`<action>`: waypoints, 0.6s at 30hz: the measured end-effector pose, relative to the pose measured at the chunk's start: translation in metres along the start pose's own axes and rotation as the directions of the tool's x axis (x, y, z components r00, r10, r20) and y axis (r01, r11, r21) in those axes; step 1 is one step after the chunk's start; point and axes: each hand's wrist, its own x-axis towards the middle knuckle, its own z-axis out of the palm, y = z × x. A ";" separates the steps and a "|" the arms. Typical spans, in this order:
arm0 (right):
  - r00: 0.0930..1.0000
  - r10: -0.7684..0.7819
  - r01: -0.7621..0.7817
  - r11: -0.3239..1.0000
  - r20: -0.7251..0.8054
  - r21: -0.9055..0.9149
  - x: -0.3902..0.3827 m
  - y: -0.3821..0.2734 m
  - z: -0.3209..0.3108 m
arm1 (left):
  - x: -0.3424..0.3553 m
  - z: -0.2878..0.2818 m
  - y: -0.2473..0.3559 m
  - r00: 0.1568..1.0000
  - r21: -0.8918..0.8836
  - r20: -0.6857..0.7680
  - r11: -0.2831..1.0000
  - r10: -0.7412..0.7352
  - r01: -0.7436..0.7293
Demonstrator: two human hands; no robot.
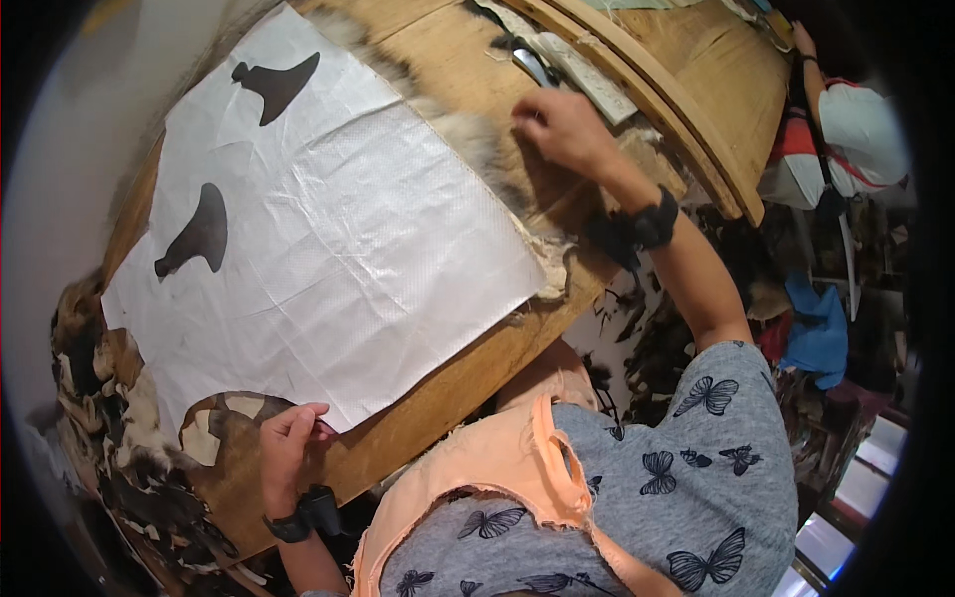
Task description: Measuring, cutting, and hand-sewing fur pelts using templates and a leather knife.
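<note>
My left grip [286, 436] pinches the white sheet [338, 239] — best kept flat; beside it, my right grip [567, 129] curls, contents unclear.

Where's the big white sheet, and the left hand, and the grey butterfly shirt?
White woven sheet [328, 229], head view: middle of its surface.
Left hand [285, 446], head view: back of the hand.
Grey butterfly shirt [647, 517], head view: plain cloth between butterflies.
</note>
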 end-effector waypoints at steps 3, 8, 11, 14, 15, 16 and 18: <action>0.989 0.069 -0.076 0.996 -0.131 -0.045 0.007 0.023 -0.003 | 0.003 -0.001 0.009 0.998 0.194 0.060 0.981 0.012 -0.024; 0.985 -0.022 -0.043 0.929 -0.171 -0.367 0.017 0.042 -0.002 | 0.005 0.000 0.003 0.998 0.139 0.046 0.990 -0.046 0.039; 0.994 0.049 -0.085 0.911 -0.100 -0.403 0.027 0.036 -0.003 | 0.003 -0.003 -0.002 0.992 -0.180 -0.089 0.978 0.088 -0.103; 0.989 -0.027 -0.037 0.902 -0.142 -0.430 0.031 0.036 0.005 | 0.000 -0.041 0.004 0.873 -0.611 0.000 0.691 0.488 -0.386; 0.991 -0.043 -0.019 0.893 -0.125 -0.449 0.030 0.039 0.006 | 0.003 -0.033 0.020 0.811 -0.643 0.034 0.634 0.584 -0.429; 0.992 -0.059 0.001 0.886 -0.112 -0.463 0.029 0.043 0.006 | 0.004 -0.030 0.030 0.800 -0.591 -0.029 0.636 0.599 -0.497; 0.994 -0.068 0.028 0.913 -0.084 -0.407 0.027 0.039 0.004 | 0.000 -0.015 0.048 0.796 -0.431 -0.190 0.680 0.574 -0.593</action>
